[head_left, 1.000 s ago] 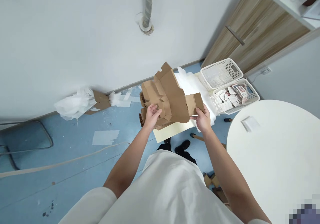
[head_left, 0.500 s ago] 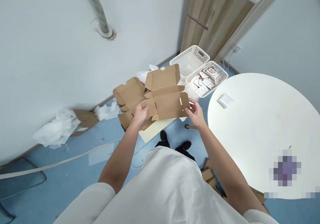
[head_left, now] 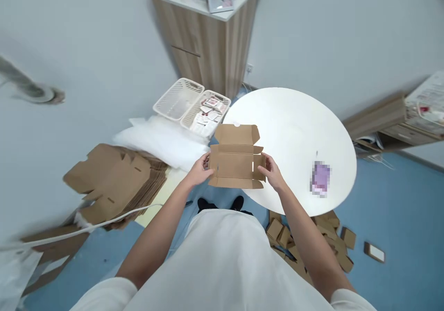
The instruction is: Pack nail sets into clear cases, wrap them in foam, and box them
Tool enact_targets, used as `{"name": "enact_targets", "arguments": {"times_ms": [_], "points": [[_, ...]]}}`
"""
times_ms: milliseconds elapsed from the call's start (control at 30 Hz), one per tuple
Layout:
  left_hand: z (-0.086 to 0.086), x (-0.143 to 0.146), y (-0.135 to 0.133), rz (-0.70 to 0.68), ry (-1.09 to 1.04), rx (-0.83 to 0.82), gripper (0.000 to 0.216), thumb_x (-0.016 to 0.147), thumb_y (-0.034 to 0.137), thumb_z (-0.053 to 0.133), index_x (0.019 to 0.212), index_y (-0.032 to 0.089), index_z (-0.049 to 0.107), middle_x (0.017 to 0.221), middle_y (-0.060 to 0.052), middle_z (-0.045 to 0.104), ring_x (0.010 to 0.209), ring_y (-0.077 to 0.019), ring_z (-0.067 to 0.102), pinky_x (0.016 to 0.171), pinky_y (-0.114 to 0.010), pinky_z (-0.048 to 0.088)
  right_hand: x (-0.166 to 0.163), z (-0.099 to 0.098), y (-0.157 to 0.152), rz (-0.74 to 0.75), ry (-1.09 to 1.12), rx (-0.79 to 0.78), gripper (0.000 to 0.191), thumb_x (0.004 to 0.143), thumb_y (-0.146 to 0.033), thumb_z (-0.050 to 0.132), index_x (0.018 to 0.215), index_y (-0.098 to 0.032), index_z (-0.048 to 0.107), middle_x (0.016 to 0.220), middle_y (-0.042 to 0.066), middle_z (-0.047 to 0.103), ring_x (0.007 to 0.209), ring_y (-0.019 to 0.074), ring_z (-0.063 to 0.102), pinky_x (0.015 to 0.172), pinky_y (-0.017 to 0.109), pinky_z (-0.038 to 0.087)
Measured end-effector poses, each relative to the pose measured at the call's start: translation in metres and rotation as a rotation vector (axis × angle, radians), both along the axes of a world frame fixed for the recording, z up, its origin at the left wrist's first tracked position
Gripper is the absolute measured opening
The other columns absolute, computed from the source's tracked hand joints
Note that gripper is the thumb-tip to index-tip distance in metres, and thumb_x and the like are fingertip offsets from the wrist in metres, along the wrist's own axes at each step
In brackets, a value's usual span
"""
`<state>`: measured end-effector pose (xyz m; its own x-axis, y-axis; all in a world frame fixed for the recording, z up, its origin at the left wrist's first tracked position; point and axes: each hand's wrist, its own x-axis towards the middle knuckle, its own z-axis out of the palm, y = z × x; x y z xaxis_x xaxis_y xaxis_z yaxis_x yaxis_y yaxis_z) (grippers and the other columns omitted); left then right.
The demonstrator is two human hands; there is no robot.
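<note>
A brown cardboard box blank (head_left: 236,165), unfolded with its lid panel and side flaps spread, is held up in front of me. My left hand (head_left: 201,169) grips its left edge, thumb on top and fingers behind. At the right end flap, my right hand (head_left: 271,171) pinches the cardboard in the same way. The blank partly overlaps the near left edge of the round white table (head_left: 287,130). To the left lies a stack of similar flat box blanks (head_left: 118,177).
Two white plastic baskets stand beyond the table: one basket (head_left: 178,99) at left, and another basket (head_left: 222,99) with small printed packets. White foam sheeting (head_left: 159,139) lies before them. A blurred purple item (head_left: 321,177) rests on the table. Folded boxes (head_left: 333,237) lie on the floor at right.
My view has turned right, away from the stack of blanks. Both hands have carried the box blank from above the stack to the table's edge.
</note>
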<state>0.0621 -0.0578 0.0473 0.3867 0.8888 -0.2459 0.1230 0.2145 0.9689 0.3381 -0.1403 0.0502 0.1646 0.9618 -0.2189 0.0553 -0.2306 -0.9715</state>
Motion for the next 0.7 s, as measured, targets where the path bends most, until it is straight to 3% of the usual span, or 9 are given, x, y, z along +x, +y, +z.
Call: {"name": "enact_targets", "arguments": {"times_ms": [167,300,400,533,700], "points": [[-0.024,0.094,-0.004,-0.072,0.015,-0.14,0.053,0.06,0.013,0.061,0.112,0.015,0.048,0.107,-0.01,0.06,0.095,-0.0186,0.058,0.084,-0.035,0.046,0.061,-0.021,-0.046,-0.255,-0.084,-0.133,0.055,0.069,-0.036,0.057,0.12,-0.026,0.043,0.112,0.005,0.052,0.082,0.0153,0.054,0.075,0.035,0.047],[-0.044,0.143,-0.009,-0.158,0.154,-0.125,0.045,0.062,0.012,0.058,0.106,0.017,0.054,0.098,-0.007,0.062,0.083,-0.0169,0.059,0.075,-0.031,0.047,0.083,-0.04,-0.067,-0.384,-0.213,-0.225,0.055,0.064,-0.032,0.057,0.117,-0.022,0.048,0.102,0.004,0.054,0.076,0.0147,0.053,0.072,0.034,0.047],[-0.06,0.164,-0.01,-0.217,0.28,-0.072,0.044,0.063,0.013,0.057,0.107,0.018,0.056,0.086,-0.004,0.061,0.073,-0.0151,0.057,0.07,-0.03,0.046,0.09,-0.052,-0.072,-0.377,-0.166,-0.25,0.049,0.066,-0.029,0.052,0.114,-0.022,0.051,0.096,0.003,0.056,0.072,0.0135,0.054,0.07,0.031,0.047],[-0.077,0.18,-0.003,-0.185,0.354,-0.06,0.047,0.066,0.02,0.061,0.112,0.015,0.053,0.083,-0.004,0.059,0.072,-0.0146,0.057,0.073,-0.03,0.044,0.095,-0.067,-0.072,-0.41,-0.121,-0.278,0.044,0.068,-0.029,0.048,0.111,-0.021,0.052,0.095,0.003,0.059,0.069,0.0138,0.055,0.068,0.031,0.047],[-0.084,0.174,0.011,-0.134,0.378,-0.077,0.051,0.066,0.035,0.066,0.11,0.014,0.051,0.101,-0.011,0.059,0.091,-0.0198,0.057,0.081,-0.031,0.042,0.094,-0.082,-0.076,-0.515,-0.433,-0.372,0.052,0.069,-0.037,0.051,0.116,-0.016,0.048,0.109,0.011,0.053,0.095,0.0238,0.051,0.083,0.04,0.042]]}}
